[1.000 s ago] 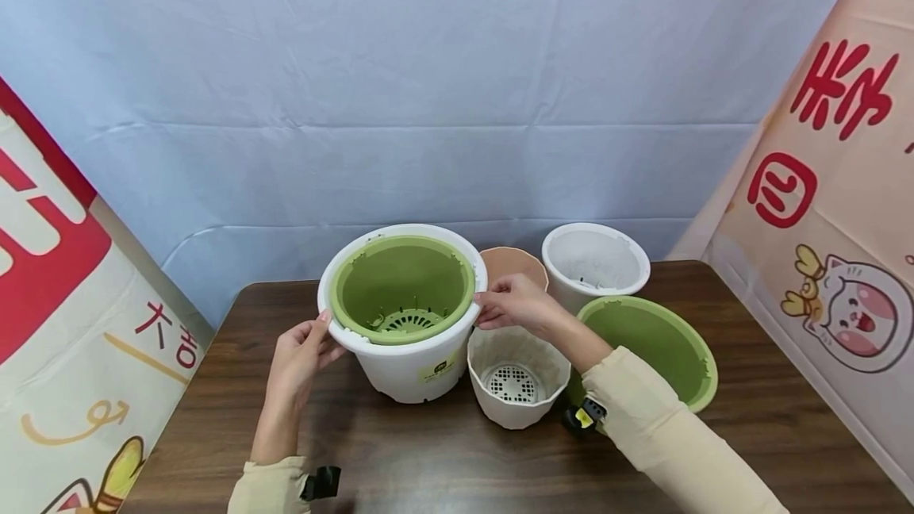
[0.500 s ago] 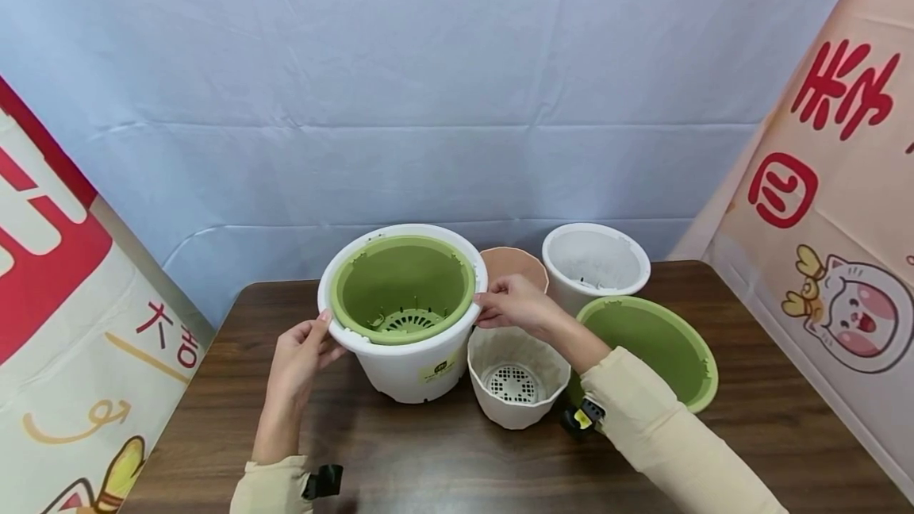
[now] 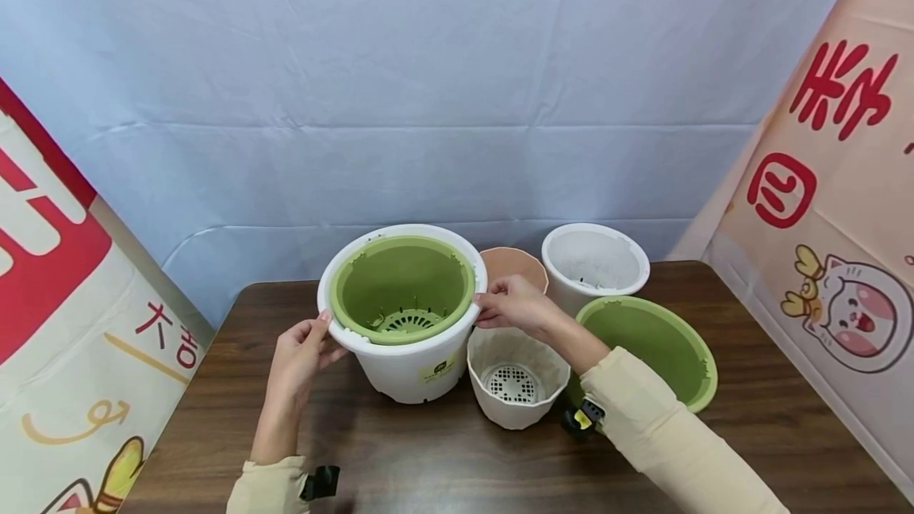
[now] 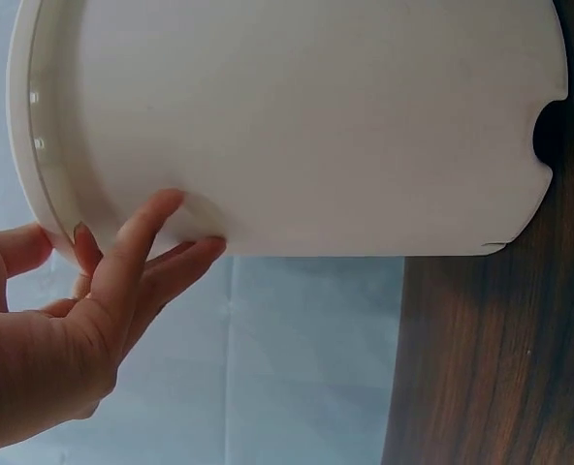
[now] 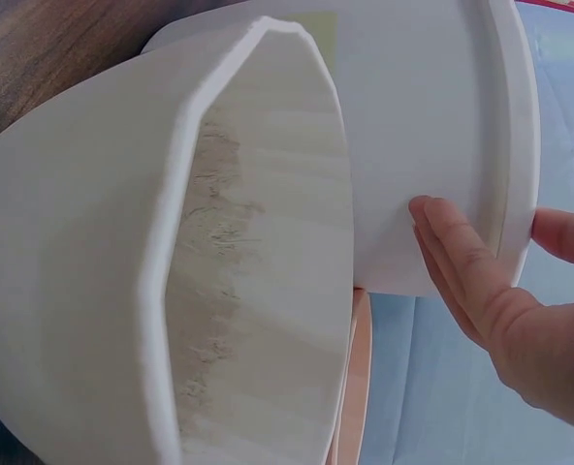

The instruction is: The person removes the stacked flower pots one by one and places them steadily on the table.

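A large white flowerpot [image 3: 396,375] with a yellow label stands on the wooden table, and a green flowerpot [image 3: 400,284] with a slotted bottom sits nested inside it. My left hand [image 3: 296,351] grips the white rim at its left, thumb on top and fingers beneath. On the opposite side my right hand [image 3: 517,304] pinches the same rim. The left wrist view shows the left fingers [image 4: 137,242] against the outer wall under the rim. In the right wrist view, the right fingers [image 5: 462,252] lie along the wall below the lip.
Beside the white pot is a cream faceted pot [image 3: 517,415] with a grid bottom. Behind it stands a terracotta-coloured pot [image 3: 510,262]. Another white pot [image 3: 596,256] is at the back right, and a second green pot [image 3: 657,343] stands under my right forearm. A pale blue cloth [image 3: 428,101] hangs behind the table.
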Tool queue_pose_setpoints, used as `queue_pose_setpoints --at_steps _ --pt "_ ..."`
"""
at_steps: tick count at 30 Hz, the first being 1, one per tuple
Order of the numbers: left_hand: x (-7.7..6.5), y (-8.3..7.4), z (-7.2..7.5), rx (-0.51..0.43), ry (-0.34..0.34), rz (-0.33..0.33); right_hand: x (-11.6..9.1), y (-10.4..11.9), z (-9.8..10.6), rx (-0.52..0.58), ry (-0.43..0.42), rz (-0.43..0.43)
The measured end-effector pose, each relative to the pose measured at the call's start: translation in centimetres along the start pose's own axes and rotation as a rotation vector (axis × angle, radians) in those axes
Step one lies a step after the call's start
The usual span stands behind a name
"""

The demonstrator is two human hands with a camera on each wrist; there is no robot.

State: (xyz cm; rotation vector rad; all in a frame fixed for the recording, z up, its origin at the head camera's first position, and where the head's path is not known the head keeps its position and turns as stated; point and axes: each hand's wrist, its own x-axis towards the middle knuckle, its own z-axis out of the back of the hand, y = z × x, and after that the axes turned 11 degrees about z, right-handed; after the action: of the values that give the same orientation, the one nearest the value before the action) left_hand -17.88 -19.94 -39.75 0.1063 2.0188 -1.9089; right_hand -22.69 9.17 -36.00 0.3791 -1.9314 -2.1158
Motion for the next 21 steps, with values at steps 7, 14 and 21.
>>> queue_pose_setpoints --at_steps 7,14,21 --pt "-0.1 -0.2 0.1 0.034 -0.014 -0.009 0.1 0.0 -0.1 0.014 -0.003 -0.001" --pt "-0.3 -0.7 0.2 0.145 -0.062 -0.014 0.0 -0.1 -0.1 0.026 -0.009 0.002" --pt "-0.7 -1.2 0.5 0.161 -0.082 -0.042 -0.1 0.0 -0.2 0.027 -0.014 0.002"
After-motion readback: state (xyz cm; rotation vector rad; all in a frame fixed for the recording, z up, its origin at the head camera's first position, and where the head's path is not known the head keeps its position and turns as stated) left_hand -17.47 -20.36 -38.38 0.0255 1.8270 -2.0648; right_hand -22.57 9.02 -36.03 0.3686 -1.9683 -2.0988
